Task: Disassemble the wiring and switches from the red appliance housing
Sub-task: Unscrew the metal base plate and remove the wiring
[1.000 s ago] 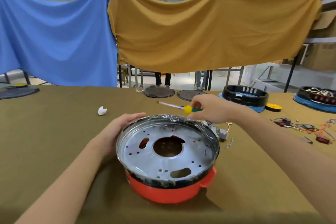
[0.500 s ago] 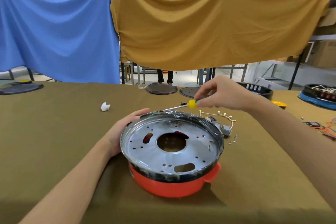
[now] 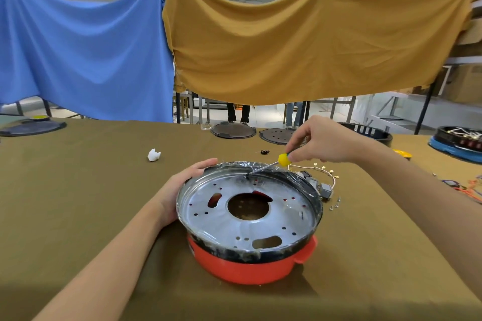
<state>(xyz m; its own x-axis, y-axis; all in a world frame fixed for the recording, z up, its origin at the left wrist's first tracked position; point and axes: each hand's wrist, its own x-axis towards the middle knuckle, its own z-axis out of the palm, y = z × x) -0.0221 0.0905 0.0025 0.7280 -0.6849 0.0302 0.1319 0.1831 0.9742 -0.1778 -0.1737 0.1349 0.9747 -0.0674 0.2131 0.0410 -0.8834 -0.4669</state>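
The red appliance housing (image 3: 250, 267) stands on the table in front of me, with a round silver metal plate (image 3: 292, 219) full of holes set in its black rim. My left hand (image 3: 182, 185) holds the housing's far-left side, fingers curved along the rim. My right hand (image 3: 320, 142) grips a screwdriver (image 3: 283, 159) with a yellow and green handle. Its metal shaft slants down to the left and its tip touches the plate near the far rim. A loose wire with small terminals (image 3: 324, 171) and a grey switch block (image 3: 326, 189) lie just right of the housing.
Small screws (image 3: 335, 204) lie right of the housing. A white scrap (image 3: 154, 155) sits at the far left. Dark round plates (image 3: 233, 130) stand at the table's far edge, other appliance bases (image 3: 459, 142) and loose wiring (image 3: 469, 187) at the right.
My right hand lifted the screwdriver off the table, swung it over the housing and lowered its tip onto the plate's far edge. My left hand stayed on the rim.
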